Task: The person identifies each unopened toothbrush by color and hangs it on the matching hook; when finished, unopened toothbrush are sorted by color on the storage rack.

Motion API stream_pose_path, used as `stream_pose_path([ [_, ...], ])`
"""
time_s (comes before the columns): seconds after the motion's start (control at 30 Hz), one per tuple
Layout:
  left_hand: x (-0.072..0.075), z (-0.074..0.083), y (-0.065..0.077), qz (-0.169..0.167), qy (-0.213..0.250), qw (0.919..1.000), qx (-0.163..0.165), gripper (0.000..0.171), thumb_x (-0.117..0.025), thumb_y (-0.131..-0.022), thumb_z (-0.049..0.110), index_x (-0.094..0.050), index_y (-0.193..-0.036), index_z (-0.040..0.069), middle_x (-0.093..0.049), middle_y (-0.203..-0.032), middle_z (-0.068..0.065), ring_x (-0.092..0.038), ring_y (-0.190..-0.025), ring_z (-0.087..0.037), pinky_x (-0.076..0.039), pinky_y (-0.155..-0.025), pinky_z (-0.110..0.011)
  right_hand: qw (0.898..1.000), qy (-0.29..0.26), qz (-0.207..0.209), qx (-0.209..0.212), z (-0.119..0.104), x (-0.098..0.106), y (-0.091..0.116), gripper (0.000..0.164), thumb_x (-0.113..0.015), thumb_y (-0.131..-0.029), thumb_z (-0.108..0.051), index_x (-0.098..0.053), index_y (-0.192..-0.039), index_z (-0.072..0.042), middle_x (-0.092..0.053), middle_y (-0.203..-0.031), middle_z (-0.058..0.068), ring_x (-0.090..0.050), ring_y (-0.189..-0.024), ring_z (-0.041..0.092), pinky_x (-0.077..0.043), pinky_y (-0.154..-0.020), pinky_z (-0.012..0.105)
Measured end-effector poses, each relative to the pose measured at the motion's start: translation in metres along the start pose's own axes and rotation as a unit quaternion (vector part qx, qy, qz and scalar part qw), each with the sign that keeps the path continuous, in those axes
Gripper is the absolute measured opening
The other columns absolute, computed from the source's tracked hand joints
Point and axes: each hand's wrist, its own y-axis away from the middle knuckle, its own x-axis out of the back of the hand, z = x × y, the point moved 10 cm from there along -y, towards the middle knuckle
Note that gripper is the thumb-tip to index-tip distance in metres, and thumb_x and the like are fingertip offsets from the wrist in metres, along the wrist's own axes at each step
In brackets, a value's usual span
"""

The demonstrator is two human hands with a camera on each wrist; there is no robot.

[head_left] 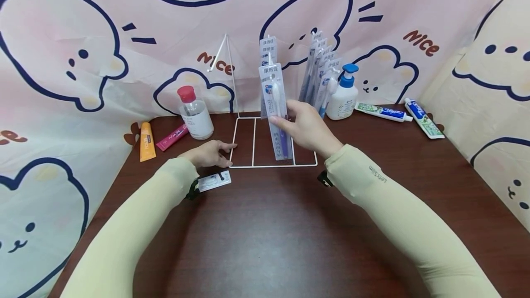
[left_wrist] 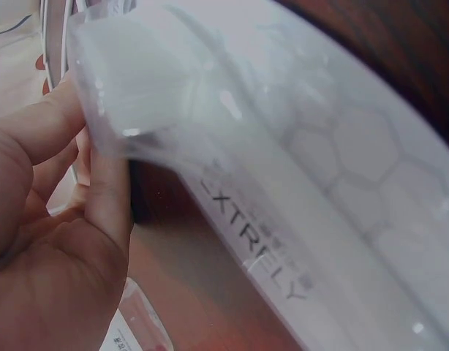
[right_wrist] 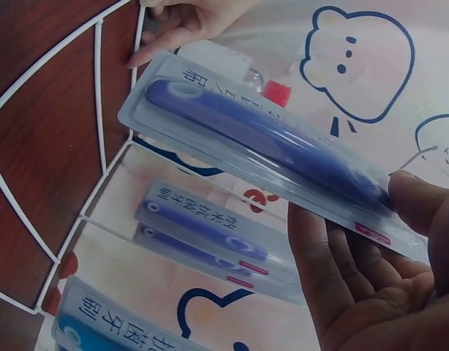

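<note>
In the head view my right hand (head_left: 308,125) pinches a packaged toothbrush (head_left: 283,144) with a purple handle, upright in front of the middle of a white wire rack (head_left: 273,166). The right wrist view shows thumb and fingers on the blister pack's edges. More packaged toothbrushes (right_wrist: 202,219) hang behind it. At the rack's front left corner, my left hand (head_left: 209,153) grips the base wire. A clear package (left_wrist: 261,183) lettered EXTREFLY fills much of the left wrist view, close and blurred. Another package (head_left: 214,181) lies by the left wrist, partly hidden.
A row of packaged toothbrushes (head_left: 320,75) hangs at the rack's right. Beside it stand a blue-topped pump bottle (head_left: 342,98) and two toothpaste tubes (head_left: 383,111) lying down. Left of the rack are a red-capped bottle (head_left: 198,118), a pink tube (head_left: 172,137) and an orange tube (head_left: 146,142).
</note>
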Motion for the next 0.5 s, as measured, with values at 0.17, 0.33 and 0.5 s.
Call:
stream_pose_path([
  [0.17,0.000,0.001,0.001,0.001,0.001,1.0000,-0.001,0.070,-0.072,-0.080,0.020,-0.038,-0.141,0.024,-0.045,-0.125,-0.011,-0.052,-0.082,-0.022,-0.046,-0.073,-0.030,1.000,-0.009,0.008,-0.002,0.008,-0.002,-0.012,0.043,-0.058,-0.089,-0.038,-0.053,-0.126,-0.017,-0.061,-0.112,0.000,-0.060,-0.091,0.013,-0.051,-0.074,0.037],
  [0.33,0.000,0.001,0.001,-0.002,-0.003,1.0000,-0.002,0.071,-0.072,-0.080,0.021,-0.037,-0.142,0.023,-0.045,-0.125,-0.012,-0.053,-0.079,-0.021,-0.045,-0.074,-0.031,0.999,-0.024,0.014,-0.020,0.017,-0.006,-0.025,0.041,-0.058,-0.089,-0.036,-0.054,-0.124,-0.017,-0.061,-0.110,0.000,-0.060,-0.092,0.012,-0.050,-0.076,0.037],
  [0.5,0.000,0.000,0.000,-0.003,-0.009,0.9999,0.004,0.072,-0.073,-0.078,0.024,-0.038,-0.141,0.026,-0.046,-0.124,-0.011,-0.053,-0.080,-0.022,-0.045,-0.076,-0.032,0.999,-0.030,0.025,-0.038,0.022,-0.008,-0.037,0.041,-0.059,-0.088,-0.037,-0.055,-0.122,-0.015,-0.063,-0.107,0.001,-0.060,-0.091,0.012,-0.050,-0.076,0.035],
])
